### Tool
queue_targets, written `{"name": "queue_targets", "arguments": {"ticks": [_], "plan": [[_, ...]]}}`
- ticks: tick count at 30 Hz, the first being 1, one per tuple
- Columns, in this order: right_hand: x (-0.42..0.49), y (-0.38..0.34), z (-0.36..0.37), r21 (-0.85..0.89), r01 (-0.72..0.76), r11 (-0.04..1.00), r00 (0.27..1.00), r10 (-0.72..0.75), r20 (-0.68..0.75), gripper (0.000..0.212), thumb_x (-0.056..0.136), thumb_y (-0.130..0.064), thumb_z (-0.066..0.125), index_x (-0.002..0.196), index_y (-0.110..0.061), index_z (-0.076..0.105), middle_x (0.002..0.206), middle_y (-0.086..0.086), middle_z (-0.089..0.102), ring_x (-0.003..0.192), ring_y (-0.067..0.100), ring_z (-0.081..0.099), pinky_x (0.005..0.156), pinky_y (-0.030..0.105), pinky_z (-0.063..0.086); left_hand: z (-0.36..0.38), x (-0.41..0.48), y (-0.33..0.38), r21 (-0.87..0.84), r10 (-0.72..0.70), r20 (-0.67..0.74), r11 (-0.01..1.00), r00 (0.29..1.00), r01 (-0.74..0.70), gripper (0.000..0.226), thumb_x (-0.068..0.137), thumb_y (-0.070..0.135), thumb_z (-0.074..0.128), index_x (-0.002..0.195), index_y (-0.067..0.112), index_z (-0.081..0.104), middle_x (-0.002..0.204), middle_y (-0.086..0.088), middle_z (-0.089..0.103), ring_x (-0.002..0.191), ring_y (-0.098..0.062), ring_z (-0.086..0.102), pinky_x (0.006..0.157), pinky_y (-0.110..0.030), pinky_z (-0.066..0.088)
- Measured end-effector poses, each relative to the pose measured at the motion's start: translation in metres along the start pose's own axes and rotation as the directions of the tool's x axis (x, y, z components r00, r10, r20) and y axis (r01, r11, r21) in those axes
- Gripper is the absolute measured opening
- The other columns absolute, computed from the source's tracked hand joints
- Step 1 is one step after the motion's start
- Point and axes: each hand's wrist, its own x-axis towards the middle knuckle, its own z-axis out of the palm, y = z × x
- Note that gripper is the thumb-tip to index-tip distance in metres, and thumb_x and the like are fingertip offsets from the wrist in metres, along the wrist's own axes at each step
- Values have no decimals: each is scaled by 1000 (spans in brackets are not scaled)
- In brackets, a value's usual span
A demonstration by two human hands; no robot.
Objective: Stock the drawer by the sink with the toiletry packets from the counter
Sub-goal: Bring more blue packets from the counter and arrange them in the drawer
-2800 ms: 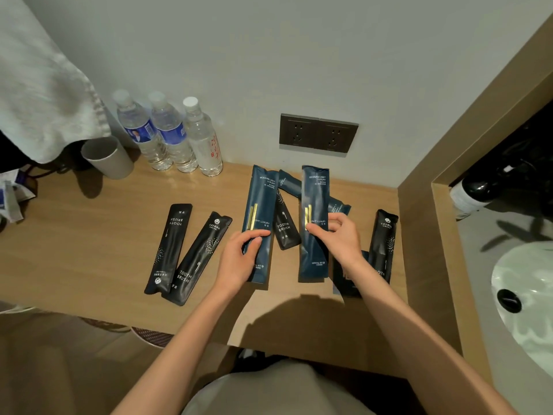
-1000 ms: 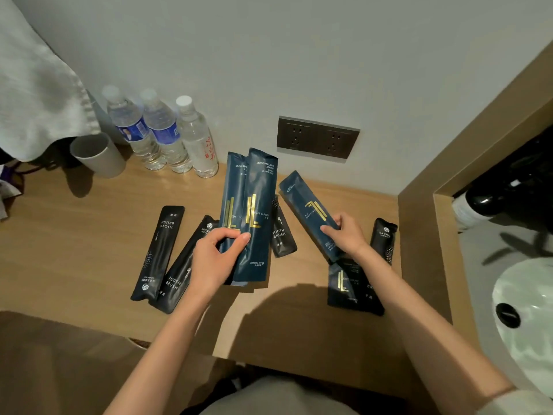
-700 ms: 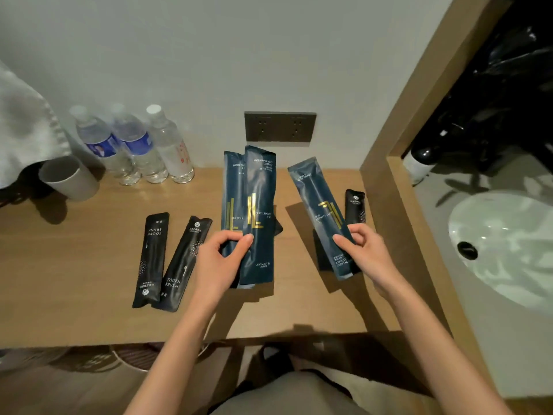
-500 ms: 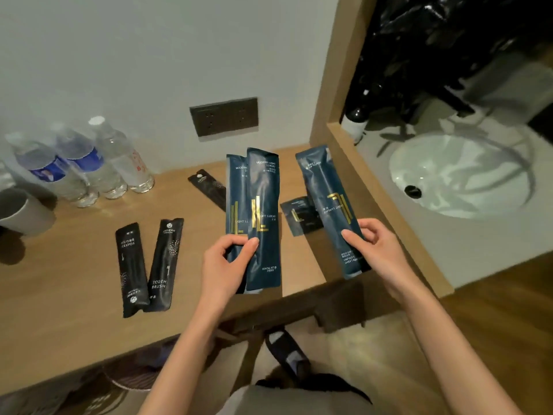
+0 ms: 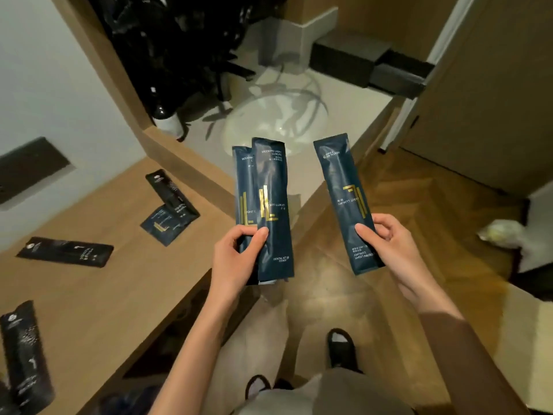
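Note:
My left hand [image 5: 236,259] grips two long navy dental-kit packets [image 5: 269,205], fanned and upright, thumb across their fronts. A third navy packet [image 5: 344,202] is pinched near its lower end by my right hand [image 5: 392,244]. Both hands are held off the counter, above the floor in front of the sink [image 5: 275,124]. Left on the wooden counter [image 5: 98,295] are several black toothbrush packets [image 5: 65,251] and a small navy sachet [image 5: 163,223]. No drawer shows.
The wooden counter edge runs diagonally on the left, a step up to the white sink top. A dark bottle [image 5: 167,118] and black bags stand behind the sink. A door [image 5: 484,94] is on the right, parquet floor below. My feet [image 5: 341,345] show at the bottom.
My view has swung right from the counter toward the sink and floor. Both hands lifted the navy packets off the counter and carried them rightward.

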Motion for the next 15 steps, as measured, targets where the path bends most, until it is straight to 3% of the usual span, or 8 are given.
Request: {"name": "queue_targets", "arguments": {"ticks": [4, 6, 9, 15], "plan": [[23, 3, -69, 42, 12, 999, 996, -8, -93, 25, 89, -16, 64, 112, -13, 56, 103, -1, 72, 82, 8, 70, 67, 24, 51, 77, 23, 16, 10, -18, 98, 1000, 995, 17, 12, 87, 28, 65, 84, 16, 67, 89, 7, 69, 80, -2, 63, 65, -15, 46], [42, 2, -104, 31, 27, 999, 994, -24, -107, 21, 89, -15, 64, 108, -14, 56, 101, -1, 72, 79, 7, 70, 66, 22, 52, 120, 36, 28, 18, -8, 124, 1000, 992, 6, 14, 87, 29, 65, 85, 16, 67, 88, 8, 68, 78, 0, 63, 63, -13, 46], [76, -7, -157, -4, 50, 999, 993, -50, -108, 19, 89, -13, 63, 107, -13, 55, 101, -1, 71, 80, 7, 69, 66, 18, 53, 185, 57, 47, -5, 34, 125, 999, 992, -33, 12, 87, 25, 65, 82, 14, 67, 84, 8, 68, 72, 7, 60, 64, -10, 46], [148, -35, -244, -37, 69, 997, 996, -71, -57, 19, 89, -10, 62, 106, -12, 54, 99, -1, 70, 72, -3, 68, 59, 11, 50, 287, 91, 89, -55, 30, 68, 998, 997, -26, 13, 87, 26, 65, 78, 16, 67, 86, 5, 69, 78, -3, 62, 65, -10, 46]]}}
